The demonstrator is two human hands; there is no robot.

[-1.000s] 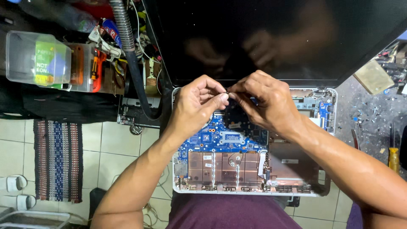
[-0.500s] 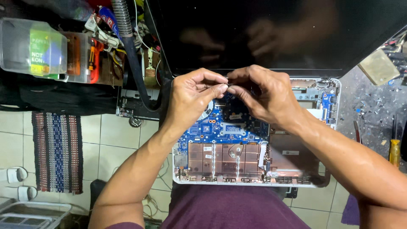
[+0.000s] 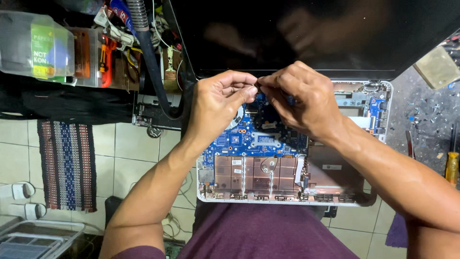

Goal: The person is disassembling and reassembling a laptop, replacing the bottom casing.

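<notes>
Cramped tiled-floor corner, opened white-framed laptop base [image 3: 357, 199] on the person's lap. Both hands meet at 12 o'clock above the blue circuit board [image 3: 244, 136]: left hand [image 3: 218, 103] and right hand [image 3: 299, 103] pinch something tiny, can't tell what. Probably best worked gently, no yanking.

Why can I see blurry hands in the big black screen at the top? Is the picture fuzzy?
In the head view, the dark glossy screen acts like a mirror, so it shows a dim, smeared reflection of the left hand and right hand. The real hands and the blue board look sharp; only the picture's corners turn dark.
</notes>
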